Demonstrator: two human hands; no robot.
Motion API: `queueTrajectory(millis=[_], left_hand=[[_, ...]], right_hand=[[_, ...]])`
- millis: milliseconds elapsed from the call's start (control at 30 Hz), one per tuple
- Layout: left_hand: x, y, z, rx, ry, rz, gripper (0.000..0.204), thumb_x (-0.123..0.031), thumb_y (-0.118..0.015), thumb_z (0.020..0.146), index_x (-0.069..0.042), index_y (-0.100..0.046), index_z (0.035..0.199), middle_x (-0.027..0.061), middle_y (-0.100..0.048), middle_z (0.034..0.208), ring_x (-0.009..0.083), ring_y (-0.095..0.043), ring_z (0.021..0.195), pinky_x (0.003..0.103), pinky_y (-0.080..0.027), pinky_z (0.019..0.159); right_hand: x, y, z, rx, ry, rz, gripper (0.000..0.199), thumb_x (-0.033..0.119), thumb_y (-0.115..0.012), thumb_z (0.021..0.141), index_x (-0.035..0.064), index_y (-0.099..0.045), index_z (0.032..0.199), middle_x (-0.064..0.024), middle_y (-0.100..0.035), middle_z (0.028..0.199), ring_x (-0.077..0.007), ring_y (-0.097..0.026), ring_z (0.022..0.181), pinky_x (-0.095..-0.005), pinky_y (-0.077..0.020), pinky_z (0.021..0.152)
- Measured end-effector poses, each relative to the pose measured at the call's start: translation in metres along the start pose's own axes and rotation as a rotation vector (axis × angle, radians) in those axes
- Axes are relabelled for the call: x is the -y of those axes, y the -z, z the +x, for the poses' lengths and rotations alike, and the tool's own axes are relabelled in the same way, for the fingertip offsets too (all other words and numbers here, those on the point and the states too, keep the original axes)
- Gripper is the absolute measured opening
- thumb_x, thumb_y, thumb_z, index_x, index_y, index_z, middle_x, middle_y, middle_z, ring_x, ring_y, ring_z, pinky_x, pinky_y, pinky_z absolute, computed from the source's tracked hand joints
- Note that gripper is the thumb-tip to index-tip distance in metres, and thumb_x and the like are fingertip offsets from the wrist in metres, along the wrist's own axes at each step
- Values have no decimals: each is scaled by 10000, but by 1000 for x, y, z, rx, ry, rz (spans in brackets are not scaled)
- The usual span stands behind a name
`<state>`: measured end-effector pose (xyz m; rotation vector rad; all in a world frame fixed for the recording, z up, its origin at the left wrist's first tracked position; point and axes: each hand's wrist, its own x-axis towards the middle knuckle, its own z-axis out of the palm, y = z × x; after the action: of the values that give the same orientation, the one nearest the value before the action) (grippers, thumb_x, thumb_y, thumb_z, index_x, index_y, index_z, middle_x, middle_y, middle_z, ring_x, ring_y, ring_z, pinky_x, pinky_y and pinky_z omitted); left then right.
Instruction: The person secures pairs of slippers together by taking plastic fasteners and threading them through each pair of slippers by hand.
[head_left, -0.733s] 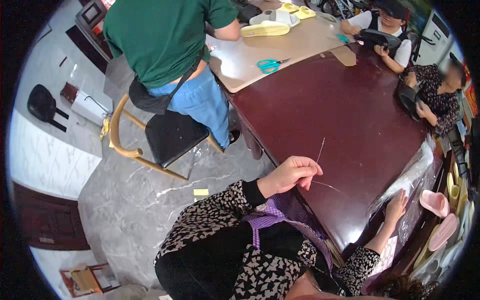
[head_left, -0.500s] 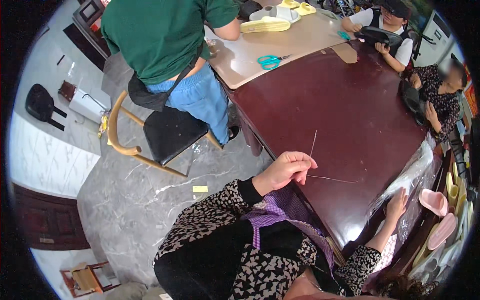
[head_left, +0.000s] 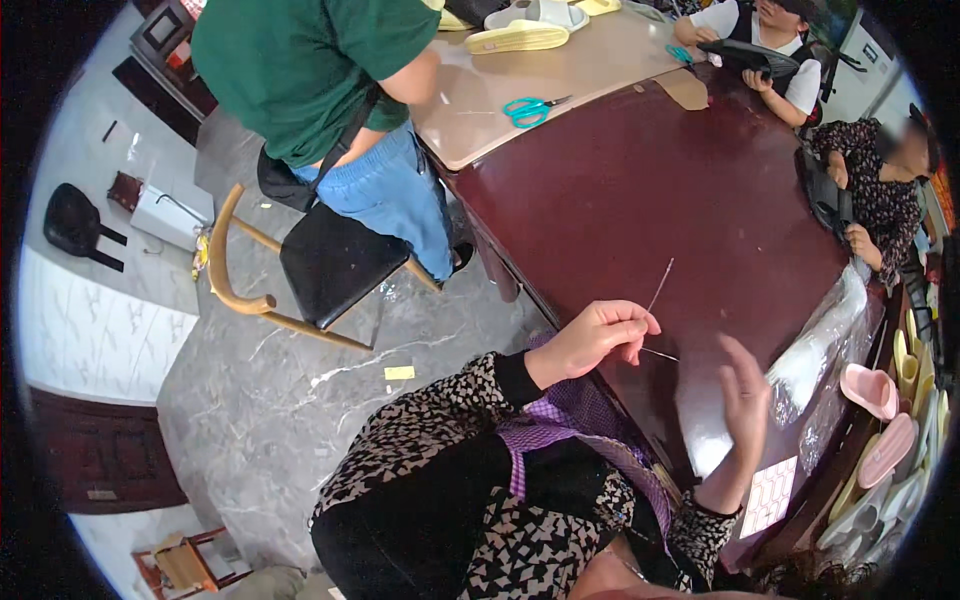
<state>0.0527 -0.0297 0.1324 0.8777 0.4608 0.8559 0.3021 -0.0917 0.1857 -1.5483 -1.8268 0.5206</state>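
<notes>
Maroon tabletop (head_left: 640, 190) carries nothing sewn yet: left hand (head_left: 595, 335) fingers pinch a thin needle (head_left: 659, 285); right hand (head_left: 745, 385) spread, released.

One view only — a wide fisheye worn on the head, looking steeply down; the wearer's patterned sleeves rise from 6 o'clock, close beneath the lens; the dark red counter (head_left: 680, 210) runs toward 1 o'clock, the grey floor (head_left: 290, 400) fills 9 o'clock — straight edges bow near the black rim.
</notes>
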Motion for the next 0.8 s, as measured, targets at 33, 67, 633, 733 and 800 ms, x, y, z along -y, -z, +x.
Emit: queueTrajectory(millis=[33, 67, 633, 733, 800], left_hand=[[-1, -2, 1, -1, 3, 2, 180, -99, -481, 922, 30, -593, 978, 15, -545, 652, 93, -531, 609, 262, -477, 626], [-1, -4, 2, 6, -12, -2, 179, -93, -475, 924, 30, -590, 983, 21, -550, 668, 99, -537, 626, 262, -476, 638], [-15, -17, -1, -10, -52, -2, 253, -72, -461, 922, 5, -521, 1156, 94, -595, 1044, 117, -563, 781, 263, -473, 743], [-3, -26, -3, 42, -27, 30, 272, -93, -477, 919, -8, -508, 1175, 83, -591, 1044, 109, -559, 774, 259, -471, 730], [4, -33, -7, 132, 20, 66, 274, -118, -498, 914, -18, -505, 1169, 66, -595, 995, 101, -557, 757, 256, -470, 706]], right_hand=[[8, -10, 2, 83, 50, 27, 298, 92, -540, 876, -22, -561, 1150, -160, -603, 1136, -262, -559, 1079, -337, -417, 923], [15, -20, 4, 167, 101, 55, 292, 97, -546, 874, -22, -567, 1140, -161, -612, 1115, -263, -575, 1047, -336, -432, 899], [51, -54, 12, -8, -222, 570, 126, 39, -500, 889, -26, -596, 936, -5, -554, 651, -64, -492, 575, -201, -399, 522], [49, -54, 13, -51, -278, 783, 116, 44, -481, 900, -8, -573, 946, -22, -569, 669, -69, -495, 574, -196, -396, 516], [53, -56, 13, -70, -255, 817, 110, 50, -476, 905, -2, -559, 956, -33, -572, 674, -73, -495, 571, -194, -389, 514]])
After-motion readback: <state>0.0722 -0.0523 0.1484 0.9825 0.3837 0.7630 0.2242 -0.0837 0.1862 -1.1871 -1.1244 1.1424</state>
